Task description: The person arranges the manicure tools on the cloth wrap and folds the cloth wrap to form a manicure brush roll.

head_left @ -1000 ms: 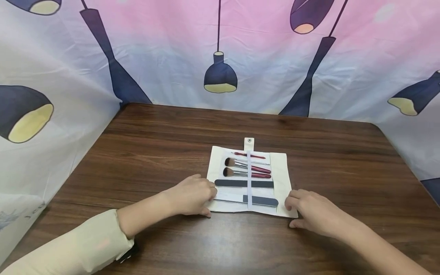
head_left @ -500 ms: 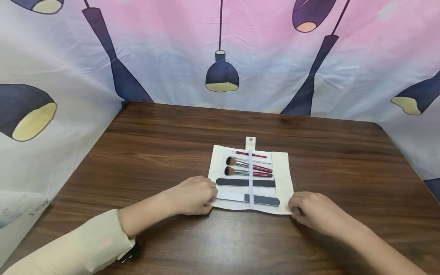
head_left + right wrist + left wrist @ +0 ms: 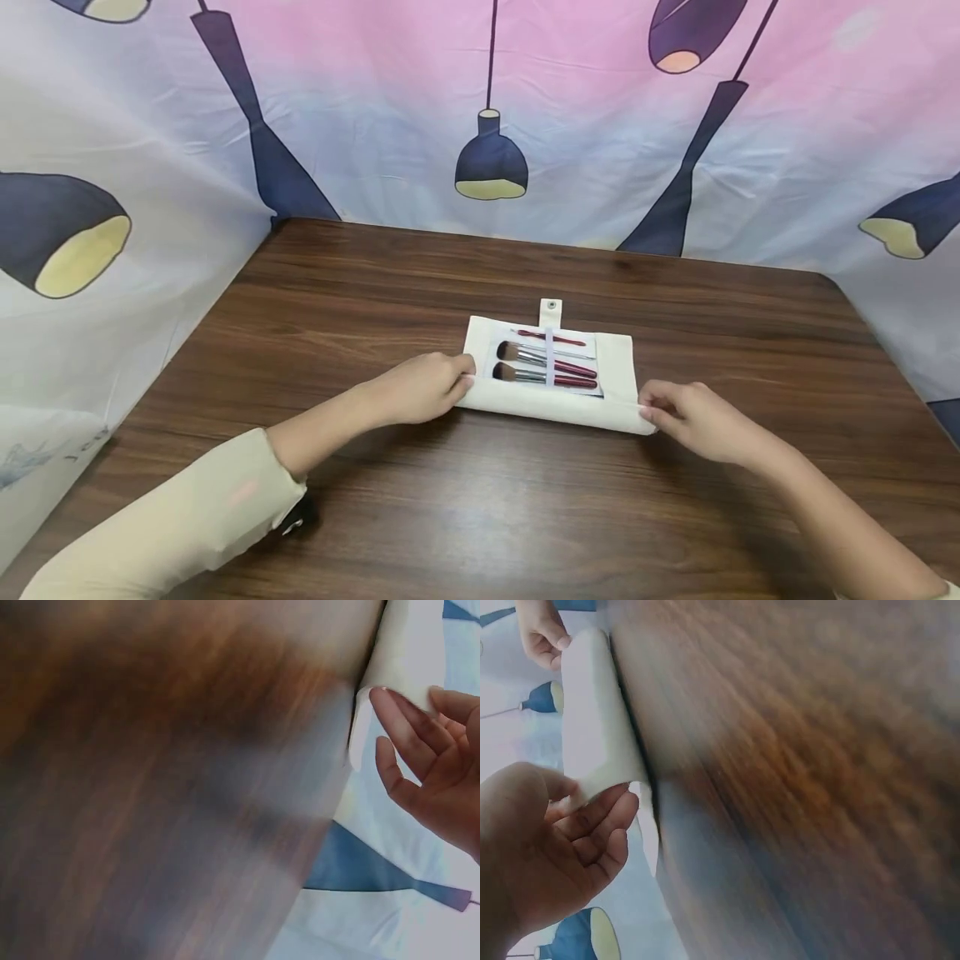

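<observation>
A cream fabric roll-up case (image 3: pixel 555 406) lies on the table with its near edge folded up and over. My left hand (image 3: pixel 423 389) pinches the left end of the fold, and my right hand (image 3: pixel 693 419) pinches the right end. In the left wrist view the case (image 3: pixel 596 712) curves between thumb and fingers; the right wrist view shows the case's other end (image 3: pixel 409 649) held likewise. Two red-handled makeup brushes (image 3: pixel 564 381) and a thin red tool (image 3: pixel 564 339) lie under a pale elastic strap (image 3: pixel 550 360). The fold covers the lower part of the case.
A snap tab (image 3: pixel 551 310) sticks out from the case's far edge. The brown wooden table (image 3: pixel 360 292) meets a lamp-printed cloth (image 3: pixel 375 125) at the back and sides.
Both hands have lifted the near edge of the case and folded it away from me. The two dark nail files, visible before, are now covered by the fold.
</observation>
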`<state>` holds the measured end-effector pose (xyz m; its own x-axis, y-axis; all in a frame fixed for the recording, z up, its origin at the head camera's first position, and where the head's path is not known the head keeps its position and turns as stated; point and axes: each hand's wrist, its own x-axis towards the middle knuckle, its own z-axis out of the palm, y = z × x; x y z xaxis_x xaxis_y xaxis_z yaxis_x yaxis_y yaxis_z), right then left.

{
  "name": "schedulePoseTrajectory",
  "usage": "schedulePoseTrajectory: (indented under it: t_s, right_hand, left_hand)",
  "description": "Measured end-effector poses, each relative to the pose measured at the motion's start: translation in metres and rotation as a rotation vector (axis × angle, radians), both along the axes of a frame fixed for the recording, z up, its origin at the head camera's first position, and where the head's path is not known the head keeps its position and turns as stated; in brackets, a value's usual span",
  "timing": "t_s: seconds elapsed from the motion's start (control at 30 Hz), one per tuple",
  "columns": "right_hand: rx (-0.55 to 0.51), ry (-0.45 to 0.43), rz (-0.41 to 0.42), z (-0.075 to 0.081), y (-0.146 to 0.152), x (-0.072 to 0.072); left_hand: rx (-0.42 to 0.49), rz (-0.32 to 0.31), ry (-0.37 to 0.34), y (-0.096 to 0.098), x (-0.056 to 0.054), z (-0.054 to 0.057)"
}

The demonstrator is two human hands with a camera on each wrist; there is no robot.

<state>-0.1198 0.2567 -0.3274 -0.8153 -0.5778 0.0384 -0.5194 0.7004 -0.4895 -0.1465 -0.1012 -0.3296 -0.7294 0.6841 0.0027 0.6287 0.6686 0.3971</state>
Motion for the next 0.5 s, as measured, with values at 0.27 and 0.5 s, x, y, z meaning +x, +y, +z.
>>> schedulePoseTrajectory:
  t_s: [0.27,0.5]
  right_hand:
    - [-0.024,-0.183,-0.113,-0.006,-0.001,-0.028]
    - [0.011,-0.261,-0.164,-0.015,-0.005,-0.043]
  left_hand:
    - [0.043,0.091,-0.04,0.005,-0.017,-0.004]
    - [0.037,0.13,-0.137,0.007,-0.026,-0.01]
